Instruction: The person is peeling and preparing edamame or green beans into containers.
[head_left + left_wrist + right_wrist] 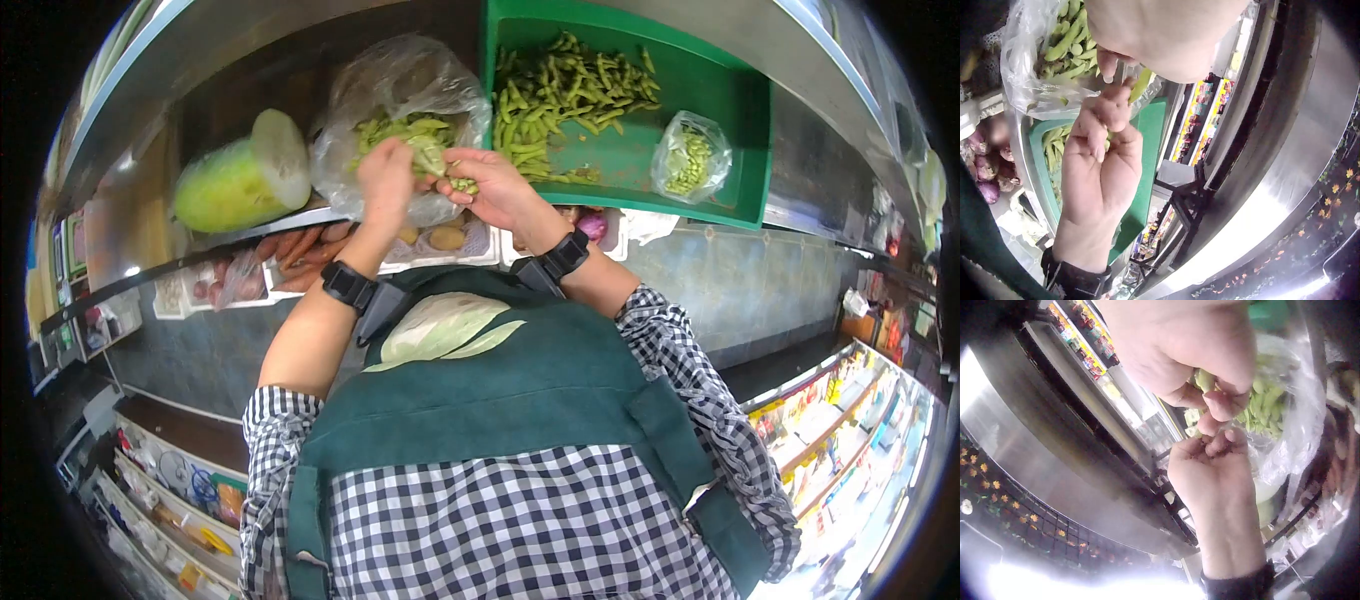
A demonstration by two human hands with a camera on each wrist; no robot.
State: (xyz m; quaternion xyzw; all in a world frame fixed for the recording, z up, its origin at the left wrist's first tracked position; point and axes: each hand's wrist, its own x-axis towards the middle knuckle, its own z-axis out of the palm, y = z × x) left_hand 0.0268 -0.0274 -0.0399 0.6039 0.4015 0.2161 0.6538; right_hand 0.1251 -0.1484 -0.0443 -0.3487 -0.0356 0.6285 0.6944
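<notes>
Both hands meet over a clear plastic bag [375,85] with green edamame pods [1069,47] in it. My left hand [387,180] curls its fingers at a green edamame pod [430,160] between the hands, fingertips against those of the other hand. Shelled edamame beans [463,185] show in the curled fingers of my right hand [500,188]. In the right wrist view a green piece [1205,379] peeks out between the right hand's fingers. The left hand's fingertips are partly hidden in the left wrist view.
A green crate [630,205] on the right holds a heap of edamame pods [570,90] and a small bag of shelled beans [692,155]. A cut winter melon [235,180] lies at the left. Below the counter edge stand white baskets with carrots [300,250], potatoes [447,237] and onions [986,167].
</notes>
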